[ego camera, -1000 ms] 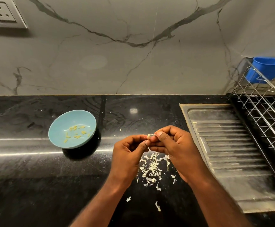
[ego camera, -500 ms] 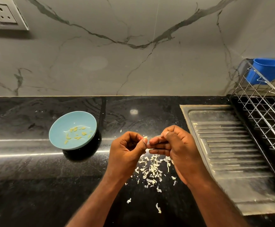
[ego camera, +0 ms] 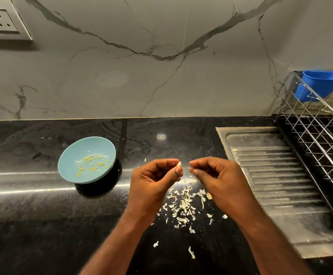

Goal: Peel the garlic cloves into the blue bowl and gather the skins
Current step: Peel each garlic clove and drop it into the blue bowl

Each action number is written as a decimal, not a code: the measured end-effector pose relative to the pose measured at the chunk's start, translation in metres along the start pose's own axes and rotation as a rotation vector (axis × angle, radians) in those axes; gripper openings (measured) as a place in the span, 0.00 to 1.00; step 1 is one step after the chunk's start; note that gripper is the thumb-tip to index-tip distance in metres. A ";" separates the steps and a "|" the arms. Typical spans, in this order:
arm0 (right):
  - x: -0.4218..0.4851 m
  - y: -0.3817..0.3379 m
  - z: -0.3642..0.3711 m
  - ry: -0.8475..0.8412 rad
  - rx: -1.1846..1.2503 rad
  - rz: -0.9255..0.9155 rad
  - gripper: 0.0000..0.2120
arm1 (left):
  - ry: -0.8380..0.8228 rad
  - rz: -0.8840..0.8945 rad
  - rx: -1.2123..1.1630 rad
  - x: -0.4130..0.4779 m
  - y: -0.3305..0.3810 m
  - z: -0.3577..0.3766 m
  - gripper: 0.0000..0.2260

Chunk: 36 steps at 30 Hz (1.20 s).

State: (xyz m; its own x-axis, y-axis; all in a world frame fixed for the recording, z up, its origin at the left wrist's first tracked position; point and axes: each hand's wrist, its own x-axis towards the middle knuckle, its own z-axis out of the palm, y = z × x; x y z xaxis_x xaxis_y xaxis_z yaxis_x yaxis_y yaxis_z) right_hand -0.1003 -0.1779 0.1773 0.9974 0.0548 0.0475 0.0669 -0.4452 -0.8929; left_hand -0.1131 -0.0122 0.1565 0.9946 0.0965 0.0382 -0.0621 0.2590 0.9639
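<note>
Head cam: left hand [ego camera: 153,181] was just right of the blue bowl [ego camera: 66,161], thumb and forefinger pinching a garlic clove [ego camera: 179,164]. Right hand [ego camera: 219,175] was further right, apart from the clove, its fingertips pressed together; couldn't tell if they held anything. Skins [ego camera: 183,205] lay scattered right of the bowl, and peeled cloves [ego camera: 91,164] sat inside it.

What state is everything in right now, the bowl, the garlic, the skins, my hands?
blue bowl, upright, holding peeled cloves
garlic clove, pinched in left hand
right hand, fingers curled, tips together, apart from the clove
skins, scattered loose on the counter, ungathered
blue cup, resting in the wire rack
</note>
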 end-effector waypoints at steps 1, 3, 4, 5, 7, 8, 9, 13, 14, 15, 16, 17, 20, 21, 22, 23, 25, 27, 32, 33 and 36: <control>0.000 -0.005 -0.001 -0.007 0.058 -0.008 0.07 | -0.004 0.000 0.008 0.000 0.001 0.001 0.09; -0.002 -0.016 -0.002 -0.072 0.164 -0.012 0.06 | -0.006 0.009 0.029 -0.002 0.002 0.002 0.07; -0.003 -0.018 -0.002 -0.093 0.184 -0.008 0.08 | 0.001 0.009 0.036 -0.002 0.003 0.003 0.07; -0.004 -0.019 -0.001 -0.098 0.175 -0.008 0.07 | 0.010 0.008 0.036 -0.002 0.005 0.003 0.06; -0.005 -0.019 0.001 -0.089 0.170 -0.013 0.04 | 0.012 0.016 0.052 -0.003 0.008 0.003 0.06; -0.005 -0.019 0.003 -0.084 0.188 -0.013 0.04 | 0.001 0.027 0.077 -0.003 0.010 0.002 0.06; -0.005 -0.018 0.004 -0.081 0.212 -0.015 0.04 | -0.015 0.041 0.106 -0.003 0.011 0.002 0.06; -0.005 -0.017 0.005 -0.069 0.302 -0.019 0.05 | -0.078 0.083 0.204 -0.002 0.017 0.001 0.06; -0.005 -0.018 0.006 -0.063 0.302 -0.022 0.04 | -0.089 0.086 0.219 -0.002 0.018 0.001 0.06; -0.005 -0.018 0.006 -0.056 0.294 -0.028 0.04 | -0.099 0.089 0.233 -0.002 0.019 0.000 0.06; -0.005 -0.017 0.007 -0.047 0.278 -0.031 0.03 | -0.106 0.092 0.251 -0.002 0.020 0.001 0.07; -0.005 -0.017 0.008 -0.044 0.258 -0.037 0.03 | -0.106 0.094 0.267 -0.003 0.021 0.000 0.07; -0.007 -0.017 0.008 -0.096 0.211 -0.058 0.05 | -0.058 0.068 0.259 -0.003 0.020 0.000 0.07; -0.007 -0.017 0.008 -0.116 0.202 -0.071 0.06 | -0.044 0.056 0.247 -0.002 0.019 -0.001 0.07; -0.008 -0.017 0.007 -0.123 0.189 -0.083 0.07 | -0.038 0.045 0.241 -0.002 0.019 -0.002 0.07; -0.008 -0.017 0.007 -0.118 0.175 -0.094 0.08 | -0.042 0.036 0.242 -0.002 0.019 -0.003 0.06; -0.007 -0.016 0.006 -0.096 0.151 -0.101 0.08 | -0.066 0.024 0.275 -0.003 0.019 -0.003 0.07; -0.006 -0.016 0.006 -0.078 0.117 -0.113 0.06 | -0.077 0.022 0.322 -0.003 0.019 -0.003 0.07; -0.006 -0.014 0.009 -0.051 0.117 -0.103 0.05 | -0.078 0.035 0.383 -0.004 0.019 -0.004 0.08; -0.006 -0.013 0.009 -0.051 0.118 -0.107 0.05 | -0.078 0.035 0.385 -0.003 0.019 -0.005 0.08; -0.007 -0.013 0.010 -0.057 0.117 -0.112 0.05 | -0.085 0.012 0.358 -0.003 0.021 -0.005 0.08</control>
State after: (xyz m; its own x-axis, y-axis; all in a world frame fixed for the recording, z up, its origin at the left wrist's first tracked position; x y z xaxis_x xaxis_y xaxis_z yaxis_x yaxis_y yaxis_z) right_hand -0.1080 -0.1637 0.1837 0.9804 0.1501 0.1276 0.1709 -0.3262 -0.9297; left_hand -0.1177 -0.0018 0.1750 0.9982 0.0130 0.0578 -0.0563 -0.0957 0.9938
